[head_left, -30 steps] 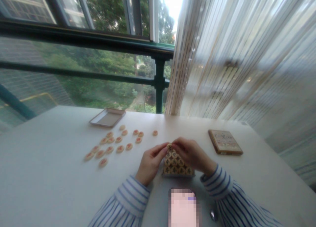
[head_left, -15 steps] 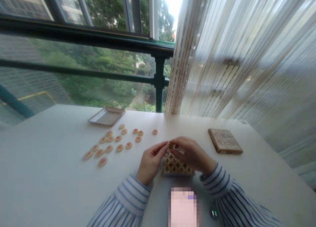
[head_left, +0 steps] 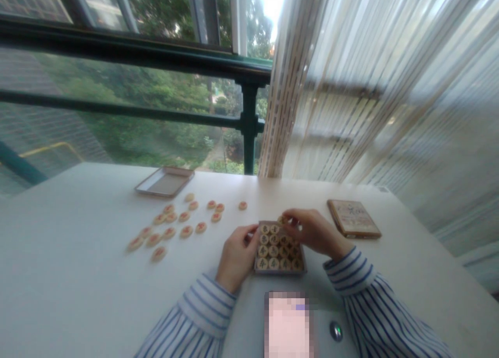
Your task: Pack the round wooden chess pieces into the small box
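Observation:
In front of me on the white table lies a shallow square box point(head_left: 280, 271) with rows of round Chinese chess pieces point(head_left: 273, 251) marked in dark characters. My left hand point(head_left: 238, 254) grips the box's left side, fingers closed along its edge. At the far right part of the box, my right hand point(head_left: 310, 230) pinches one chess piece point(head_left: 281, 220) between thumb and fingers. That hand covers some of the pieces below it. Left of the box, several chess pieces with red characters point(head_left: 186, 231) are scattered on the table.
An empty tray-like box lid point(head_left: 164, 194) lies at the back left. A flat brown box point(head_left: 354, 219) sits at the right. Nearest me are a blurred-out phone-like shape point(head_left: 288, 327) and a small dark oval object point(head_left: 336, 331). Behind the table point(head_left: 78, 285) stand a green railing point(head_left: 249, 124) and a string curtain.
My right hand has moved right, from the box's left column to its far right area, with a piece in its fingers. My left hand has lowered onto the box's side. More pieces show.

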Motion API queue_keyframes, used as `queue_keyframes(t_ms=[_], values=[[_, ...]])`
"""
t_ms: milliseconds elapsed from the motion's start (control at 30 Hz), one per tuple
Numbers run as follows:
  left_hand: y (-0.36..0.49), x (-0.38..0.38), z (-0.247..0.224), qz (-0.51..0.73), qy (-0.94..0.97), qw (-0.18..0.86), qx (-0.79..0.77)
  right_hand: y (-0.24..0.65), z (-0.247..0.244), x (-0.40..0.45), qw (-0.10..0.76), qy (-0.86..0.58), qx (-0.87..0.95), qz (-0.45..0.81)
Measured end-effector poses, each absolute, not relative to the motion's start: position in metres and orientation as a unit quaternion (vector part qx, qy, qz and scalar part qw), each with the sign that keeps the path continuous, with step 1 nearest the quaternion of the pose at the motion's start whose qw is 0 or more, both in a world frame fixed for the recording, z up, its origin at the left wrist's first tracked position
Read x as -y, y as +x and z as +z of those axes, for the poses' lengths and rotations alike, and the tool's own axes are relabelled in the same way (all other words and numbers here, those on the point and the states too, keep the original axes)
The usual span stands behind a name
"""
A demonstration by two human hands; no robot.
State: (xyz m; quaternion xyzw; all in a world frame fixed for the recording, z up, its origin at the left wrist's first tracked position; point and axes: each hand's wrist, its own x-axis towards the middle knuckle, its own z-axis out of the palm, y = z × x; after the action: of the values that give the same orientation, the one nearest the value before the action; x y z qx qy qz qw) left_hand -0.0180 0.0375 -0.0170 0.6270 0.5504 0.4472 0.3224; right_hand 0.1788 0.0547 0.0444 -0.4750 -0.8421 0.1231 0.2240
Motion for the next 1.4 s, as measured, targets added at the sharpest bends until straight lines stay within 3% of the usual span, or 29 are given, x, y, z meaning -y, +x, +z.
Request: queue_keyframes(t_ms=[267, 633, 1400], values=[[-0.0173, -0.036, -0.0184, 0.395, 0.672, 0.268, -0.565, 0.1824, 0.0438, -0.0548, 0.152, -0.498, 0.848, 0.099], [-0.0172, -0.0369, -0.0196, 0.399, 0.67, 0.273, -0.563, 0.1823, 0.0398, -0.0566, 0.067, -0.506, 0.859, 0.038], [-0.017, -0.0372, -0.0211, 0.387, 0.683, 0.262, -0.562, 0.1768, 0.0376, -0.0532, -0.019, -0.533, 0.846, -0.011]])
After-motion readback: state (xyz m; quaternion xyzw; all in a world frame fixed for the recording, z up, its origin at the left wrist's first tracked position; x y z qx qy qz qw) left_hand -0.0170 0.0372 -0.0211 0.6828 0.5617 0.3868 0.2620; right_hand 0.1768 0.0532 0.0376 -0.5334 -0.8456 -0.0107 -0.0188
